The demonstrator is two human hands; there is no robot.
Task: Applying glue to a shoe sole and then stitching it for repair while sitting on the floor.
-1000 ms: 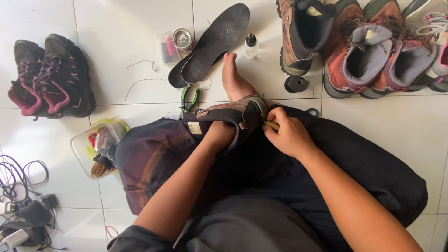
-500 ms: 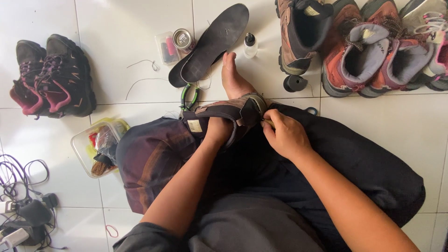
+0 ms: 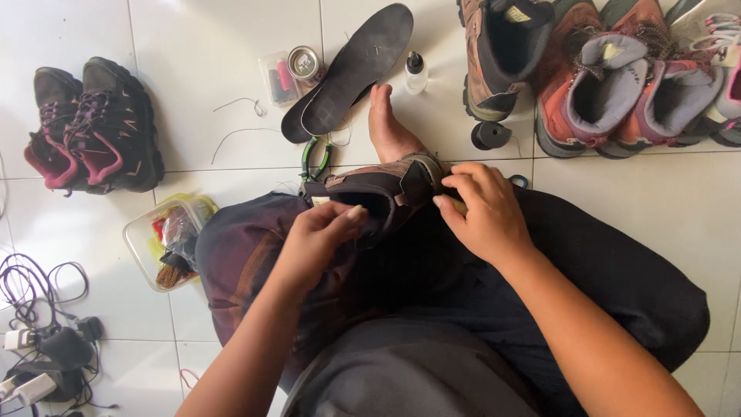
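The left hand (image 3: 320, 232) has its fingers curled over the rim of a dark shoe (image 3: 382, 193) that lies on the person's lap, and the fingertips go into the opening, so it is grasping the collar. The right hand (image 3: 478, 212) is clenched on the other side of the same shoe, its fingertips pressed to the brown edge; whether it pinches something small there I cannot tell. The shoe looks light and quite soft at the collar, while its sole side should be stiffer, so the padded rim is a good place to take hold, with the second hand to keep it steady.

Just beyond the fingers is a bare foot (image 3: 386, 127) on the white tiles, and a green-handled tool (image 3: 312, 158) lies left of it. A little further lie two dark insoles (image 3: 351, 69), a small clear bottle (image 3: 415, 73) and a small tin (image 3: 303, 62). Far left of the fingers stands a black and pink pair of shoes (image 3: 93, 127); far right, several brown and orange boots (image 3: 587, 77).
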